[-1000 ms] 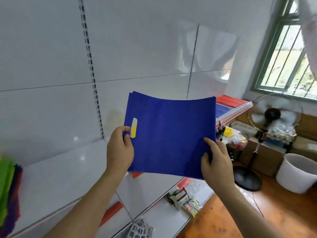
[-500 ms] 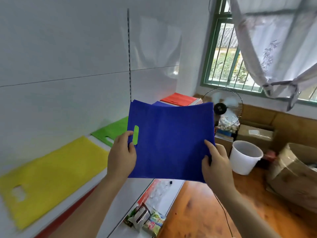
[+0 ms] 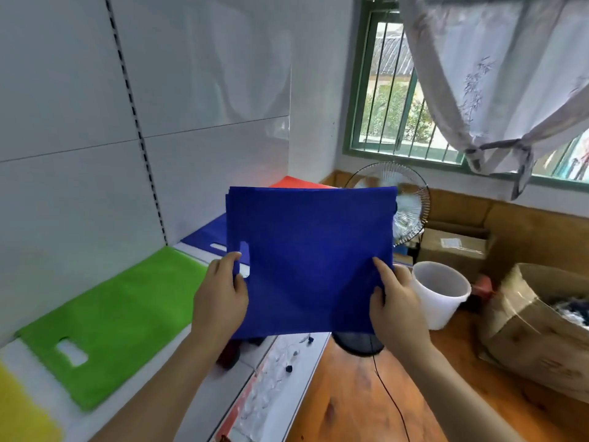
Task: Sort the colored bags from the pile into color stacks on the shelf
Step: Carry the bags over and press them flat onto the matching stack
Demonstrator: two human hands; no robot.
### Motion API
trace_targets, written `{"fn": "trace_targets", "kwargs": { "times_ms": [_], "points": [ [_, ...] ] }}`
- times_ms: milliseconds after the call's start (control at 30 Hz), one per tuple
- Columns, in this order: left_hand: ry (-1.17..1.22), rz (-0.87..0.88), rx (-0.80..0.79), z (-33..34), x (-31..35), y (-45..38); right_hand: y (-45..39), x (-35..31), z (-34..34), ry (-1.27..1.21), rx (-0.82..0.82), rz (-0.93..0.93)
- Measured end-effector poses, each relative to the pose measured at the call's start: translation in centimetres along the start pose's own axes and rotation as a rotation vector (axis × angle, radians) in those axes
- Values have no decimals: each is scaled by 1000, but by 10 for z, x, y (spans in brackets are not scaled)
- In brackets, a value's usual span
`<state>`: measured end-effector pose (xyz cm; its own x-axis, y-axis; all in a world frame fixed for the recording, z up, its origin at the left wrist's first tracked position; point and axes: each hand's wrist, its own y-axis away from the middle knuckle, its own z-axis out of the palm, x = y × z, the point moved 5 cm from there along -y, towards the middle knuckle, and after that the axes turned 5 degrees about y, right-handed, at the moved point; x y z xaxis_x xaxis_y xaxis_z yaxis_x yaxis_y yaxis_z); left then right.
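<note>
I hold a flat bundle of blue bags point(image 3: 312, 256) in the air in front of me. My left hand point(image 3: 221, 298) grips its left edge beside the handle cutout, and my right hand point(image 3: 393, 301) pinches its lower right edge. On the white shelf point(image 3: 197, 387) lie a yellow bag stack point(image 3: 19, 409), a green bag stack point(image 3: 118, 317), a blue bag stack point(image 3: 207, 237) and, at the far end, a red bag stack point(image 3: 296, 184). The held bags hang above the shelf near the blue stack and hide part of it.
A standing fan point(image 3: 404, 212) is behind the held bags, its black base point(image 3: 357, 342) on the wooden floor. A white bucket point(image 3: 441, 295) and cardboard boxes point(image 3: 535, 327) stand to the right. A lower shelf point(image 3: 280, 378) holds small items.
My view and the held blue bags have moved right along the shelf, past the yellow and green stacks, to the blue stack. Both hands keep their hold.
</note>
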<state>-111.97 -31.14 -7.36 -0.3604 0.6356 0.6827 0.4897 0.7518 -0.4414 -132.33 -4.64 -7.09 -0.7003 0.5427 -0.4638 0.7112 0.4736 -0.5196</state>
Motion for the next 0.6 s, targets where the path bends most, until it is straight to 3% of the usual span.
{"fn": "trace_targets", "kwargs": {
  "times_ms": [333, 600],
  "points": [
    [-145, -206, 98, 84, -11, -84, -175, 53, 88, -96, -157, -163],
    [-265, -361, 219, 77, -52, -119, -270, 11, 190, -173, -282, -300]
  ]
}}
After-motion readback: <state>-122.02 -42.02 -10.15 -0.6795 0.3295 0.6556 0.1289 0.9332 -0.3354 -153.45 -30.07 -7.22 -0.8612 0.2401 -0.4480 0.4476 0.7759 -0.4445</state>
